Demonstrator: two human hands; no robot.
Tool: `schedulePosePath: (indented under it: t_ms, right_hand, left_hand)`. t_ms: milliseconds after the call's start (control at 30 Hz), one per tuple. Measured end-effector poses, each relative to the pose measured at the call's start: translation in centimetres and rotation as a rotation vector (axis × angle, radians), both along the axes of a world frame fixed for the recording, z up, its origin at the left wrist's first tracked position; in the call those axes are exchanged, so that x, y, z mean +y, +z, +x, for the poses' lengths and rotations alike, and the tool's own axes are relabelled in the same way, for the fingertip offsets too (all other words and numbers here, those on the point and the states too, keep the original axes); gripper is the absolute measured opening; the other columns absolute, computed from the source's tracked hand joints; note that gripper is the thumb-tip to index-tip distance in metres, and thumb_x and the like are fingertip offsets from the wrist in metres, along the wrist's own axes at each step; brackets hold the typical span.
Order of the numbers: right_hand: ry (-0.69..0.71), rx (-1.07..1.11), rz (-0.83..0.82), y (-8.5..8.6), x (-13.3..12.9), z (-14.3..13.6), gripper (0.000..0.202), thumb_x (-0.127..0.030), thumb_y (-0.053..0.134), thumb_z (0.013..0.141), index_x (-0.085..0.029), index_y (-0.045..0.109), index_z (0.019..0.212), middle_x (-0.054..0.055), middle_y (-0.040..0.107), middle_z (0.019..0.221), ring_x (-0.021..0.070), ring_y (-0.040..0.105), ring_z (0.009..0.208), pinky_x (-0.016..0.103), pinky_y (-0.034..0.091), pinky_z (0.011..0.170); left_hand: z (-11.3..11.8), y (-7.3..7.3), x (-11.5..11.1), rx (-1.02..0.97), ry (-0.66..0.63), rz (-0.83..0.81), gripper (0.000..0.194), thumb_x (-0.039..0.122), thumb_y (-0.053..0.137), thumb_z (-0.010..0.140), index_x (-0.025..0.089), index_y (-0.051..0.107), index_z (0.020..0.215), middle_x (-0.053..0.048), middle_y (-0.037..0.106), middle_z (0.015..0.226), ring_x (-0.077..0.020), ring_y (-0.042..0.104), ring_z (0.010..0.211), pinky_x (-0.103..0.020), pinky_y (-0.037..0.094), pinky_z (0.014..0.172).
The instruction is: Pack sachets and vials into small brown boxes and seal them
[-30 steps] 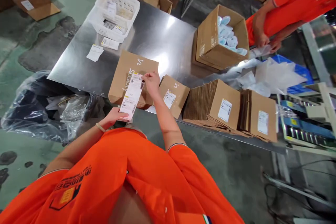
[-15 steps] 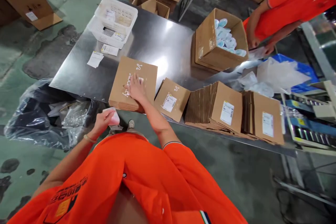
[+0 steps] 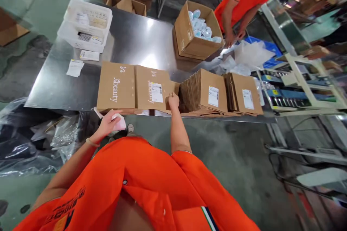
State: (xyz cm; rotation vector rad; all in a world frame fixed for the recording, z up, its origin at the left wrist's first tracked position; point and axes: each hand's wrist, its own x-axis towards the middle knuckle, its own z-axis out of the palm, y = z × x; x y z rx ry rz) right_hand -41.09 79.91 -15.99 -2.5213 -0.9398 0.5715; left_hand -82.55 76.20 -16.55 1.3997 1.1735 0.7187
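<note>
My left hand (image 3: pixel 107 124) is closed on a roll of white labels (image 3: pixel 119 122) at the table's front edge. My right hand (image 3: pixel 173 101) is closed on the right side of a flat cardboard piece with a white label (image 3: pixel 153 92). That piece lies beside a stack of flat cardboard (image 3: pixel 115 86) printed "beauty". Just right of my right hand, a row of folded cardboard (image 3: pixel 191 90) leans with a labelled piece at its front, and another leaning group (image 3: pixel 244 94) stands farther right.
A white basket (image 3: pixel 104 30) and loose label sheets (image 3: pixel 75 68) are at the table's left. An open carton of packed items (image 3: pixel 187 39) stands at the back. Behind it are a co-worker's hands (image 3: pixel 233 36). A plastic-lined bin (image 3: pixel 16 140) sits lower left.
My right hand has moved right, off the stack and onto the labelled cardboard piece, which now lies against the stack. The view has shifted right. My left hand still holds the labels.
</note>
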Motion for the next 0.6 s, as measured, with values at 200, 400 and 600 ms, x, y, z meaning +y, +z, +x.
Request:
schedulePosePath:
  t_ms: [200,400,600]
  right_hand:
    - [-0.068,-0.111,-0.025,2.6,-3.4,2.9,0.060,-0.040,0.058,0.104,-0.010,0.067,0.156,0.030,0.069,0.150,0.0367,0.065,0.135,0.052,0.051,0.114]
    - [1.010,0.612,0.126,-1.3,-6.6,-13.9,0.040,-0.052,0.086,0.091,-0.022,0.083,0.117,0.014,0.080,0.124,0.0304,0.070,0.120,0.044,0.057,0.105]
    - [1.208,0.954,0.048,-4.5,-7.7,-23.1,0.038,-0.056,0.085,0.093,-0.022,0.072,0.085,0.009,0.076,0.110,0.0276,0.067,0.116,0.044,0.054,0.110]
  left_hand:
    - [-1.6,-0.3,-2.4,-0.033,0.001,-0.157,0.063,0.059,0.100,0.059,0.022,0.081,0.107,-0.007,0.082,0.102,-0.0275,0.074,0.091,-0.037,0.061,0.084]
    - [-0.5,-0.2,-4.8,-0.303,0.366,-0.349,0.075,0.047,0.101,0.060,0.022,0.070,0.124,-0.006,0.081,0.105,-0.0237,0.075,0.091,-0.034,0.061,0.080]
    - [-3.2,-1.8,-4.1,-0.394,0.768,-0.544,0.046,0.020,0.091,0.075,0.022,0.066,0.113,0.000,0.077,0.093,-0.0157,0.072,0.082,-0.031,0.061,0.084]
